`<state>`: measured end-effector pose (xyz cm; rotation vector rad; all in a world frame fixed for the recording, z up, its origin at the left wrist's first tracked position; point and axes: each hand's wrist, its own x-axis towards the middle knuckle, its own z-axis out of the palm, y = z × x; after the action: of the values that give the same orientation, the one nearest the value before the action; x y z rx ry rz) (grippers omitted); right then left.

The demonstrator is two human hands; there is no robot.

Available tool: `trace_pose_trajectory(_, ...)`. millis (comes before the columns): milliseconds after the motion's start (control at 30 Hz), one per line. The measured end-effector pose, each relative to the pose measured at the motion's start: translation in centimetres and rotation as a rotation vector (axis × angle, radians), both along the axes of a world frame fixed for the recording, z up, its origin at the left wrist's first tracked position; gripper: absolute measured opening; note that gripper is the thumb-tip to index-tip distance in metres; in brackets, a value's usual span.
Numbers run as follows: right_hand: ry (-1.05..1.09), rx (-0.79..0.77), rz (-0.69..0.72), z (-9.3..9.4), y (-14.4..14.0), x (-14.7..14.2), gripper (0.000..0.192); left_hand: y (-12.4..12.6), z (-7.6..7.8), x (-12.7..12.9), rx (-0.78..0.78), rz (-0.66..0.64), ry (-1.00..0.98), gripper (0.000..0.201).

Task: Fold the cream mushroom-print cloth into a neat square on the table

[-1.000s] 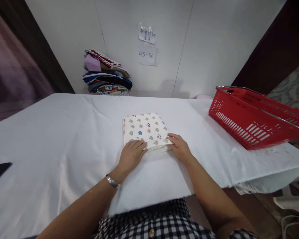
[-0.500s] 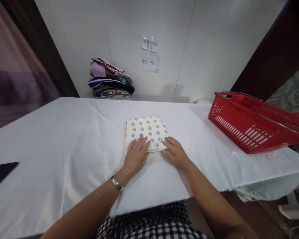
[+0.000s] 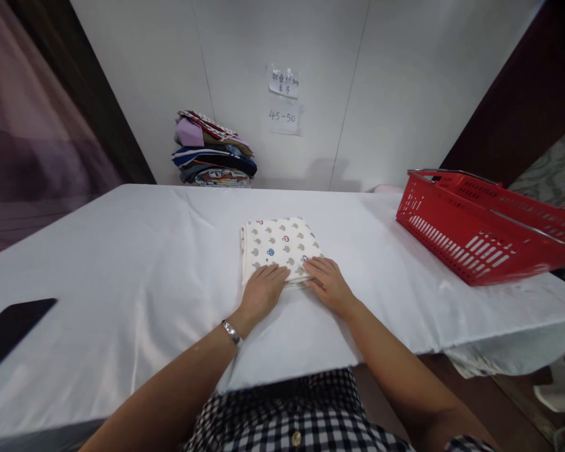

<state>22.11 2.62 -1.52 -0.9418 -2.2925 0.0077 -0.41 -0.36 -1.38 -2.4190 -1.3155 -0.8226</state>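
A folded cream cloth [image 3: 277,246] printed with small grey, red and blue shapes lies in the middle of the white-covered table [image 3: 122,276]. My left hand [image 3: 262,291] rests flat on the cloth's near left edge, fingers together and pointing away from me. My right hand [image 3: 328,284] lies flat on the near right corner, fingers pressing the cloth down. Neither hand grips the cloth; both lie on top of it. A watch sits on my left wrist.
A red plastic basket [image 3: 480,223] stands at the table's right side. A stack of folded clothes [image 3: 214,150] sits at the back against the white wall, under two paper notes [image 3: 284,100]. A dark flat object [image 3: 9,329] lies at the table's left edge.
Both hands have drawn back slightly toward the cloth's near edge. My right hand has shifted left, closer to the left one. The camera view has moved a little.
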Motion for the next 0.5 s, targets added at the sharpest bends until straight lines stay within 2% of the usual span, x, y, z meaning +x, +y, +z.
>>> trace_pose_trajectory(200, -0.036, 0.028, -0.008, -0.33, 0.27, -0.6, 0.029, 0.03, 0.12, -0.08, -0.012, -0.015, 0.009, 0.028)
trace_pose_trajectory(500, -0.062, 0.071, 0.01, -0.62, 0.36, -0.35, 0.032, 0.06, 0.18, 0.0, 0.021, -0.016, 0.03, 0.03)
